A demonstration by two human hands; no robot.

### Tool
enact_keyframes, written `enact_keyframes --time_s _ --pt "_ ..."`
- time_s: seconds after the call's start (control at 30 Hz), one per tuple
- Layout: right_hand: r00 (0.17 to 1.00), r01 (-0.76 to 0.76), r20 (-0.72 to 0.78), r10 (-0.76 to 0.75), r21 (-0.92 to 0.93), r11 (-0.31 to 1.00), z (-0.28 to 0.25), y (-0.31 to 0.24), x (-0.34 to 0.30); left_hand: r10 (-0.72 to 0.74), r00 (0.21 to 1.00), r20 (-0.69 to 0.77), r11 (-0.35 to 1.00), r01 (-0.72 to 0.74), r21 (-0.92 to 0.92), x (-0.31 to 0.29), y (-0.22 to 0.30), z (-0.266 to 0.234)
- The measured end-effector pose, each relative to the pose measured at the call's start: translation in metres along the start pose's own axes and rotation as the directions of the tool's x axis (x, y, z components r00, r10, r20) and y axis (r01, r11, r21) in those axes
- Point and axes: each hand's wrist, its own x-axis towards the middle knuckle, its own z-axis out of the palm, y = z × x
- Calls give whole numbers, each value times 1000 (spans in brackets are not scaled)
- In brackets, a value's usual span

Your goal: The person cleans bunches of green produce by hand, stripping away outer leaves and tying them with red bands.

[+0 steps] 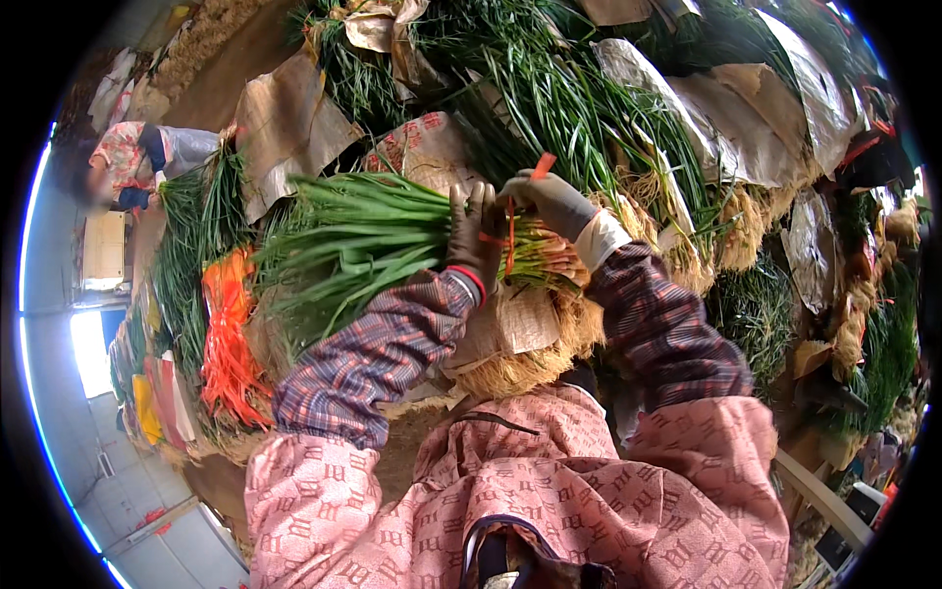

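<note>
A bundle of green onions lies crosswise before me, its long green leaves to the left and its pale reddish stems and roots to the right. Round the stems runs a thin orange tie strip. My left hand, in a dark glove, presses down over the bundle just left of the strip, fingers curved across the leaves. In a grey glove, my right hand is closed in a pinch on the strip above the stems, and a loose orange end sticks up from its fingers. The undersides of both hands are hidden.
Orange strips hang in a bunch at the left. Brown paper sheets and more green onions with straw-coloured roots are heaped beyond my hands. Another person is at the far left. A wooden bar stands at the lower right.
</note>
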Motion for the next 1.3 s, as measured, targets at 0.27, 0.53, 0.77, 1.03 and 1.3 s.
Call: enact_keyframes --time_s 0.27,0.53,0.77,1.03,1.3 --pt "899 380 -296 -322 165 910 6 2 25 19 997 78 982 -4 -188 74 -34 11" --pt "857 208 -514 43 421 883 113 97 -65 278 883 379 949 -192 -249 128 -41 27" --pt "859 447 -434 -272 376 812 4 -1 -7 254 920 297 964 -216 -155 114 -62 7" --pt "920 289 -301 -249 94 953 35 -37 72 78 964 255 993 -98 66 123 -42 49" --pt "782 268 -609 -135 133 954 117 30 30 212 971 -108 960 -228 -166 165 -65 139"
